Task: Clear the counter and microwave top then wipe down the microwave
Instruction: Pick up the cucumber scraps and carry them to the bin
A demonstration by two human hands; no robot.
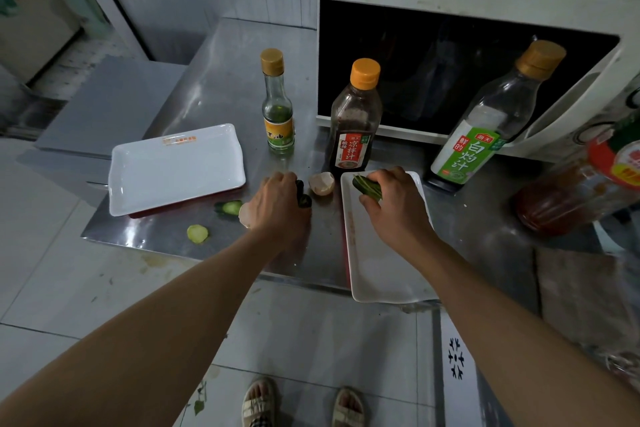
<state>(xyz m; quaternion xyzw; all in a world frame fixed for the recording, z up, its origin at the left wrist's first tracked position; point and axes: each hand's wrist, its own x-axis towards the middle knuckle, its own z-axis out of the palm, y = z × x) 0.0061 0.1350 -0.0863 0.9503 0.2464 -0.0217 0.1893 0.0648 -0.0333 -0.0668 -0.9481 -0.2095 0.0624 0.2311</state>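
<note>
With my right hand gripping a cucumber piece over the near white tray and my left hand pinching dark scraps, the eggshell sits between them, nearer my left.

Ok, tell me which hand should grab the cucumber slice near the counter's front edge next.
Left. The left hand is closer to the cucumber slice; the right hand is farther off over the white plate, holding a cucumber piece.
</note>
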